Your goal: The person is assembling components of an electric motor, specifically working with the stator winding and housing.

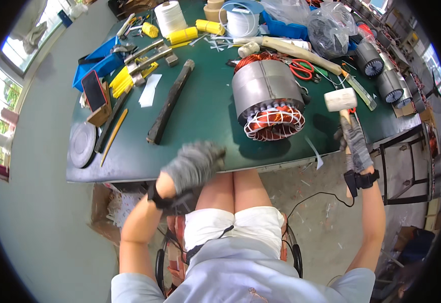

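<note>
Looking down from the head view, I see the wound stator point(268, 90) lying on its side near the front edge of the table point(211, 101), its laced copper coil end point(275, 123) facing the person; the right hand point(354, 140) has its grip clenched round the handle of a pale mallet point(340, 100), just right of the stator and apart from it; the left hand point(195, 164) is curled over the front edge, too blurred for me to tell whether its grip holds anything. To use the mallet well, I'd keep the wrist loose, land the face flat with light taps, and spare the white lacing and the copper; I'd also steady the steel body with the free hand, fingers clear of the swing.

As for numbers: one stator in front; at least three more point(370, 59) at the right; one mallet in hand; two white spools point(170, 20); three yellow bundles point(182, 35) near them; one dark bar point(171, 102); one phone point(94, 91); one grey disc point(83, 145); one pair of red-handled scissors point(301, 69).
</note>
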A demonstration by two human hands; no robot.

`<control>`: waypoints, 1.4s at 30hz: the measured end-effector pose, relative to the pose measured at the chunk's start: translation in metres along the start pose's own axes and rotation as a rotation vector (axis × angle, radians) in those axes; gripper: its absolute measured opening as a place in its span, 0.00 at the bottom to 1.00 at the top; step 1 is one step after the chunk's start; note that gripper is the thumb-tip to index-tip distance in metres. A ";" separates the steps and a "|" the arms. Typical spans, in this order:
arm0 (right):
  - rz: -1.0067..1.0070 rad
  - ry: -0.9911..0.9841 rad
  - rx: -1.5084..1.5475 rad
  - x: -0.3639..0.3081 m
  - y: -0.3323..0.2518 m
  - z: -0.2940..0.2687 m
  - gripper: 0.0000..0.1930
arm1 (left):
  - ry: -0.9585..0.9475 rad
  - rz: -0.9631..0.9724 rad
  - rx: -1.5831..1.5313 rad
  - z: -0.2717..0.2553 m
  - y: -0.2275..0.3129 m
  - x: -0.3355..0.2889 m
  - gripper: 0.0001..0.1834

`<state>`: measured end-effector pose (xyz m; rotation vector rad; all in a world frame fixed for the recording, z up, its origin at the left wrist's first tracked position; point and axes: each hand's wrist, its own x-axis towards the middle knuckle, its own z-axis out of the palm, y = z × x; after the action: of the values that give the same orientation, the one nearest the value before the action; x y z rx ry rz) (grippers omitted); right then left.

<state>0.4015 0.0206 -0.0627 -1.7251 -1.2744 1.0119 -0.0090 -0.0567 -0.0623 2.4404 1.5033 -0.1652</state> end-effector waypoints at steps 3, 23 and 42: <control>-0.117 0.058 0.045 -0.008 -0.009 -0.002 0.14 | 0.055 -0.135 0.116 -0.013 -0.049 0.050 0.21; -0.752 -0.023 -0.579 0.120 0.048 0.058 0.21 | 0.170 -0.345 -0.130 -0.018 -0.085 0.147 0.38; -0.577 0.184 -0.635 0.126 0.059 0.044 0.21 | 0.113 -0.270 -0.182 -0.044 -0.082 0.203 0.32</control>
<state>0.4078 0.1345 -0.1541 -1.6606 -1.9433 0.1067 0.0082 0.1649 -0.0816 2.1316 1.8077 0.0569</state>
